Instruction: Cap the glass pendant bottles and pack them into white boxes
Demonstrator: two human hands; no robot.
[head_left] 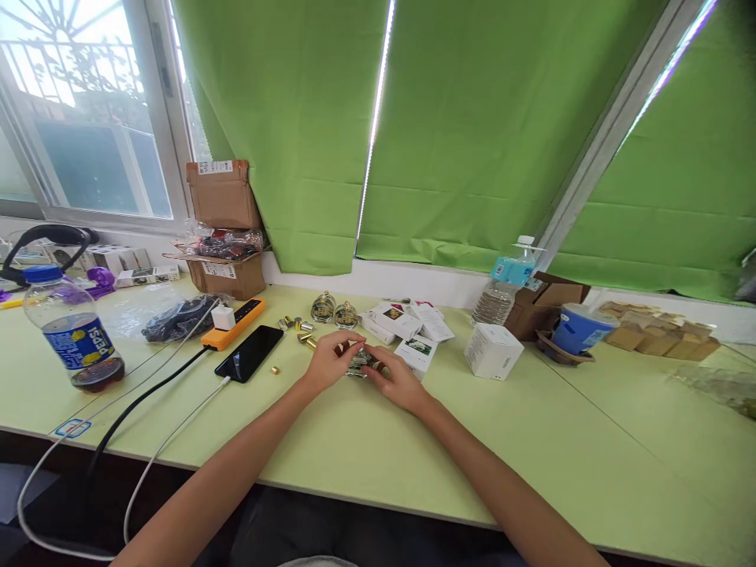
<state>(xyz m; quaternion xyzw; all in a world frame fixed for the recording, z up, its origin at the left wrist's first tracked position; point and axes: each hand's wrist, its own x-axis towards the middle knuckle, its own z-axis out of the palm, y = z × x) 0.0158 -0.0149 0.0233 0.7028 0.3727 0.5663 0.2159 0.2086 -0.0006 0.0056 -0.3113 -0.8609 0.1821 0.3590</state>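
Glass item (357, 364), small, clear and dark: one, between the two hands, at the middle of the pale green table (331, 441). Long axis and facing hidden by fingers; contact with the tabletop cannot be told.

Left hand (331, 360) and right hand (394, 379): close together, fingers curled inward, both closed on the item — one from each side.

Glass bottles (334, 311), rounded, gold-decorated: two, upright side by side beyond the hands; contents too small to tell. Gold caps (297, 324): several, loose, just left of the bottles; one small gold piece (275, 370) near the phone (250, 354).

Soda bottle (74, 335), blue cap: upright, far left, dark liquid at the bottom. Water bottle (502, 287), white cap: right, leaning; level unclear. Blue cup (579, 329): tilted in a brown holder (561, 351), contents unseen. White carton (494, 351): upright. Cardboard box (233, 277): open — plastic-wrapped goods (224, 242) at its top.
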